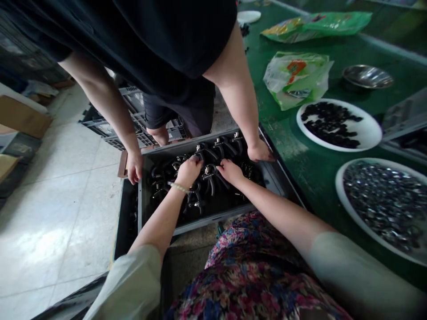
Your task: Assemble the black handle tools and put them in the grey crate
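Note:
A grey plastic crate (213,218) holds several black curved parts with shiny metal fittings (209,174). Over its middle, my left hand (189,171) has its fingers closed on one black curved part (199,153), mostly covered by the fingers. Close by on the right is my right hand (231,172), fingers bent together beside another curved part; what they pinch, if anything, is hidden. Across from me stands a person in dark clothes. One of that person's hands (134,166) is at the crate's left rim, the other hand (260,151) at its right corner.
On the right, a green table (283,133) bears a white plate of small black pieces (300,118), a white plate of shiny metal pieces (340,186), a steel bowl (367,76) and plastic bags (296,75). Another crate (125,222) sits beneath. Cardboard boxes (23,115) stand left.

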{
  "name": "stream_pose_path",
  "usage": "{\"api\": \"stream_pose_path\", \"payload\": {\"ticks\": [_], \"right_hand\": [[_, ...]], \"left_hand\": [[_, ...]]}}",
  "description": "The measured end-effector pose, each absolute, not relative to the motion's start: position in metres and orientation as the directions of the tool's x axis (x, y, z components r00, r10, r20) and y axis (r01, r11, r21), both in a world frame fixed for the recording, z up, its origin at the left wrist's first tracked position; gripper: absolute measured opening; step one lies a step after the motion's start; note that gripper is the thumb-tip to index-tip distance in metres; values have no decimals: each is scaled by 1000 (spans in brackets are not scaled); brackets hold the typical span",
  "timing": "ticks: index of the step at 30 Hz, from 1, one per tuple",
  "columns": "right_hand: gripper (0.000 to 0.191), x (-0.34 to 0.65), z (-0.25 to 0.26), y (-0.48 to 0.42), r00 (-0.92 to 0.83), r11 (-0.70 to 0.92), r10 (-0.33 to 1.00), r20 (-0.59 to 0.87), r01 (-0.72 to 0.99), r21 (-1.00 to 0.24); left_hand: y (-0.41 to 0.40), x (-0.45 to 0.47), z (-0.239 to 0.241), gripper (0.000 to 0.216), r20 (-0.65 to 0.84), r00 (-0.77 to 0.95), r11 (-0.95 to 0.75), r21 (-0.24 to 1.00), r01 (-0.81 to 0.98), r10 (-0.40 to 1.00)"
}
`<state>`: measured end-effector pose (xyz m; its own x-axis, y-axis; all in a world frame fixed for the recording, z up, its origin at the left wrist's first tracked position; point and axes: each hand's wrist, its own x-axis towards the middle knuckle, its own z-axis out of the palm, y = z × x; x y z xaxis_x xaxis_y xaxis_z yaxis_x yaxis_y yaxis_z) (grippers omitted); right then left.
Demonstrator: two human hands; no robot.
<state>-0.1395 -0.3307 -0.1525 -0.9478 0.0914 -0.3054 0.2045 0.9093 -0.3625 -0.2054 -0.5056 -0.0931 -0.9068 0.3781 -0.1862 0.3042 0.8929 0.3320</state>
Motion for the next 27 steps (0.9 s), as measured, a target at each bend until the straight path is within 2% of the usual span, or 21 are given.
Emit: {"api": "stream_pose_path", "payload": {"ticks": [2, 5, 11, 13, 16, 17, 19, 22, 27], "right_hand": [[46, -152, -152, -327, -933, 912, 109, -343, 231, -338], [37, -156, -153, -330, -919, 923, 34, -392, 179, -340], [36, -127, -150, -333, -927, 925, -65, -369, 83, -370], [37, -105, -150, -326, -935, 913, -122, -333, 26, -407], [36, -67, -151, -312, -923, 883, -229, -309, -63, -466], [35, -56, -152, -308, -915, 872, -258, -311, -82, -483], [32, -44, -151, -300, -907, 853, -287, -310, -94, -514], [22, -53, -145, -287, -944, 855, -200, -261, -38, -518], [34, -117, -130, -263, -981, 881, 111, -159, 171, -440]], "left_hand": [[-469, -227, -109, 42, -249, -921, 927, 302, 220, 300], [-444, -244, -128, 48, -281, -924, 941, 288, 177, 260], [-474, -236, -113, 46, -247, -940, 940, 302, 158, 238], [-496, -217, -104, 41, -137, -942, 902, 357, 242, 307], [-529, -169, -101, 31, 23, -842, 744, 455, 489, 539], [-537, -150, -103, 28, 7, -784, 690, 471, 550, 621], [-548, -115, -108, 28, -116, -660, 625, 474, 620, 742], [-546, -88, -115, 31, -245, -571, 617, 414, 669, 784], [-522, -111, -128, 32, -285, -620, 681, 371, 631, 730]]}}
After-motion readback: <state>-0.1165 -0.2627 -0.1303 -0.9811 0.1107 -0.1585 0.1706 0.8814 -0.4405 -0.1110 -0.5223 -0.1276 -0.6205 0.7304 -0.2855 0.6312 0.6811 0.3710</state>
